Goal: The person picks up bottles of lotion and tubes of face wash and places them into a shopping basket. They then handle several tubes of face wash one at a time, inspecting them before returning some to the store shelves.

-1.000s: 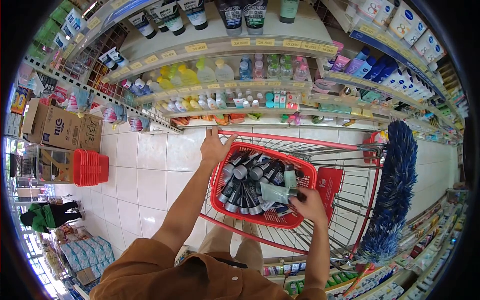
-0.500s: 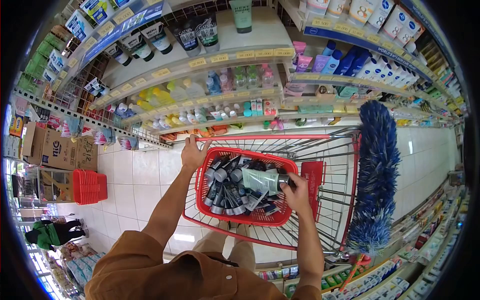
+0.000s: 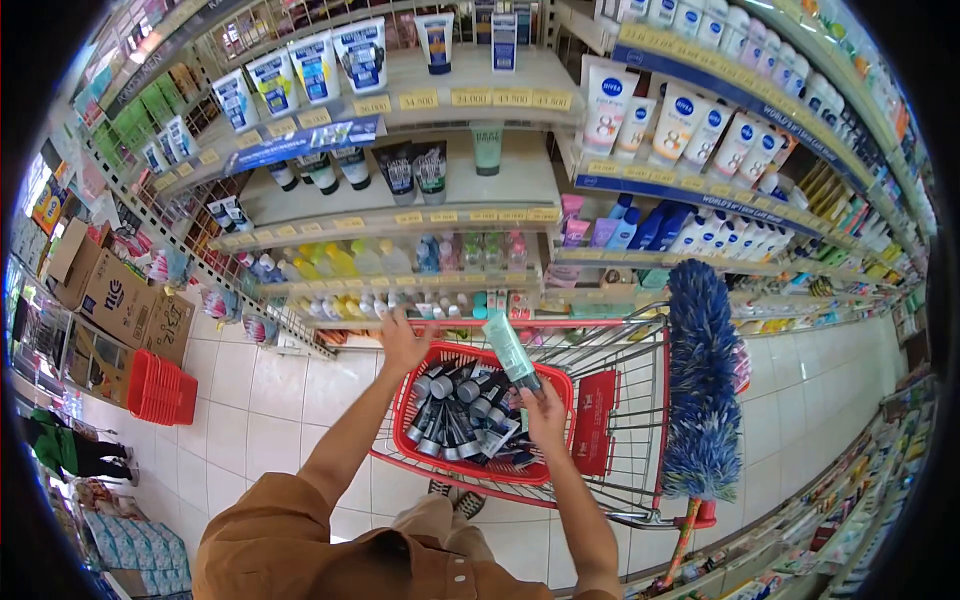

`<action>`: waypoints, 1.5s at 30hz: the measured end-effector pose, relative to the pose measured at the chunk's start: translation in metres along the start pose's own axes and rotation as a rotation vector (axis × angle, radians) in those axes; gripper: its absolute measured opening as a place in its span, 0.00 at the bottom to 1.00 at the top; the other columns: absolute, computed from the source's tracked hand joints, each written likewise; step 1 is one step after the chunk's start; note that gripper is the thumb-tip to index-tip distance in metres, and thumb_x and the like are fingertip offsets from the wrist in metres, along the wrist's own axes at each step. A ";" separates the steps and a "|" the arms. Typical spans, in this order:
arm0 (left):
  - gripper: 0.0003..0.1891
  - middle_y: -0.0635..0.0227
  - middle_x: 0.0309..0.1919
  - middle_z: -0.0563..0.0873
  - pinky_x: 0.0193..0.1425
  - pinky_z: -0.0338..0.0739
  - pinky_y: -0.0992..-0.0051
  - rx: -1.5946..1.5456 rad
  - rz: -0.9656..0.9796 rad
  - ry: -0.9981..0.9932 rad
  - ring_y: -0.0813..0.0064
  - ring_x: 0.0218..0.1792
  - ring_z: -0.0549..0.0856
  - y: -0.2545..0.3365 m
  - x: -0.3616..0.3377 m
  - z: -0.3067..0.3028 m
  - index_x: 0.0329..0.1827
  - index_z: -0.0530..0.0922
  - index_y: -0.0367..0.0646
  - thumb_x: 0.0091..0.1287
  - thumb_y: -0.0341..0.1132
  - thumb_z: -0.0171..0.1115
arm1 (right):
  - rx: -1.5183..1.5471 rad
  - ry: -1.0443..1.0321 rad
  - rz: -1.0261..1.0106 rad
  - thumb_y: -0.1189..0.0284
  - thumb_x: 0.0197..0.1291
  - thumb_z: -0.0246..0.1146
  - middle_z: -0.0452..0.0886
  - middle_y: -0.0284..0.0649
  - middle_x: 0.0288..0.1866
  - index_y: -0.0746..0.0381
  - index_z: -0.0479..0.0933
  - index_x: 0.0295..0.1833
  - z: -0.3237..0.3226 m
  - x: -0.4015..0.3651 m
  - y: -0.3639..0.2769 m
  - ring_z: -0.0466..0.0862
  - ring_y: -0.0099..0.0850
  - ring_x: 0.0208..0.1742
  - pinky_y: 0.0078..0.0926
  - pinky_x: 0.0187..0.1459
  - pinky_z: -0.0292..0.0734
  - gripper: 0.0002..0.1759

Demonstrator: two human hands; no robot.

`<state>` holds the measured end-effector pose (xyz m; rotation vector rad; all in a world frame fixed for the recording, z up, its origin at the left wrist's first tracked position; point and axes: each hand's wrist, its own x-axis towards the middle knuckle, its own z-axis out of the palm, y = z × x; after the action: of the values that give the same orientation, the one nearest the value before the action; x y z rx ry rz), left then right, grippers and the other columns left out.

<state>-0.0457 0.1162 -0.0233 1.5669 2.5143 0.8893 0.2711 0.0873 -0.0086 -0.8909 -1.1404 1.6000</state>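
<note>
My right hand [image 3: 545, 415] grips a pale green squeeze tube [image 3: 509, 347] by its dark cap end, tilted above the basket's right part. Beneath it, a red shopping basket [image 3: 408, 440] is heaped with black and grey tubes [image 3: 450, 425], mostly cap-up. The basket rests on a wire shopping cart [image 3: 640, 400] with red rails. My left hand [image 3: 405, 345] has its fingers spread and holds nothing, close to the cart's far red rail and the basket's upper left corner.
Ahead, a shelf [image 3: 440, 190] carries two black tubes [image 3: 413, 170] and one green tube [image 3: 487, 150]. A blue fluffy duster [image 3: 702, 380] stands at the cart's right end. Stacked red baskets [image 3: 162, 388] and a cardboard box [image 3: 125, 305] are at left; a person in green [image 3: 58, 445] is farther off.
My left hand has come off the cart's red rail, fingers spread. My right hand has raised the green tube from over the heap and tilted it toward the shelf. The view has tipped up.
</note>
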 end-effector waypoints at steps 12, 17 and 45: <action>0.29 0.63 0.60 0.81 0.44 0.86 0.72 -1.253 -0.404 -0.694 0.74 0.52 0.84 0.144 -0.088 -0.084 0.70 0.68 0.42 0.69 0.33 0.70 | -0.961 0.206 -0.513 0.72 0.56 0.73 0.78 0.55 0.56 0.66 0.75 0.60 0.053 -0.074 -0.073 0.81 0.52 0.52 0.46 0.56 0.75 0.27; 0.32 0.59 0.62 0.80 0.55 0.83 0.69 -1.206 -0.236 -0.623 0.68 0.59 0.82 0.139 -0.019 -0.094 0.73 0.66 0.39 0.67 0.28 0.69 | -1.486 0.221 -0.107 0.53 0.63 0.66 0.84 0.51 0.40 0.65 0.80 0.50 -0.012 -0.106 -0.065 0.83 0.49 0.45 0.45 0.50 0.75 0.24; 0.34 0.55 0.53 0.87 0.56 0.81 0.66 -0.737 0.382 -0.318 0.65 0.49 0.87 0.157 0.265 -0.039 0.70 0.69 0.37 0.61 0.30 0.73 | -1.600 0.598 0.125 0.62 0.61 0.62 0.85 0.46 0.24 0.58 0.80 0.27 -0.048 -0.077 -0.041 0.85 0.49 0.25 0.46 0.29 0.79 0.14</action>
<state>-0.0607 0.3711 0.1530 1.7287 1.4359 1.2796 0.3484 0.0315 0.0186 -2.2250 -1.7974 0.0859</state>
